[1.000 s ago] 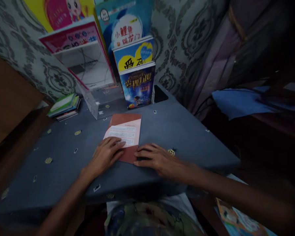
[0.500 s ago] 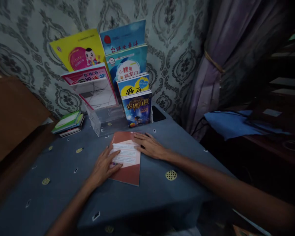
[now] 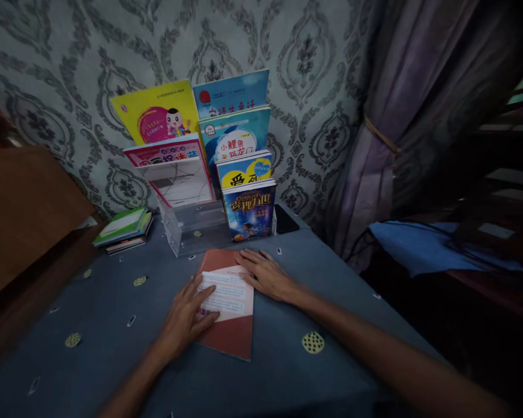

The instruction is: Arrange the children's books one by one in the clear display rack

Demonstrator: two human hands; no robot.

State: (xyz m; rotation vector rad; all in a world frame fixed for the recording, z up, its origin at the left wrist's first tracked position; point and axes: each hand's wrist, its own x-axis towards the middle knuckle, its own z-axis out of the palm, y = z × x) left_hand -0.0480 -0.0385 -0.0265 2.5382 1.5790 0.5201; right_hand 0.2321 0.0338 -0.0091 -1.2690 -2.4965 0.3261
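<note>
A thin reddish-brown book (image 3: pixel 233 334) with a white printed panel lies flat on the dark blue tablecloth. The print on the panel appears upside down from where I look. My left hand (image 3: pixel 187 313) rests on the book's left side, fingers spread over the panel. Across the upper right edge lies my right hand (image 3: pixel 265 274), its fingers stretched out flat on the cover. Just behind the book stands a clear acrylic rack (image 3: pixel 178 235) with books in tiers. A dark blue book (image 3: pixel 250 212) is at its front right, and a white-covered book (image 3: pixel 183 183) is at its front left.
Left of the rack sits a small stack of books (image 3: pixel 124 229) with a green one on top. A black flat object (image 3: pixel 286 220) lies behind the rack's right end. A brown panel (image 3: pixel 30 209) stands at far left, a tied purple curtain (image 3: pixel 366 168) at right.
The view has tilted up slightly, so everything sits lower in the picture. Both hands keep about the same places on the reddish-brown book.
</note>
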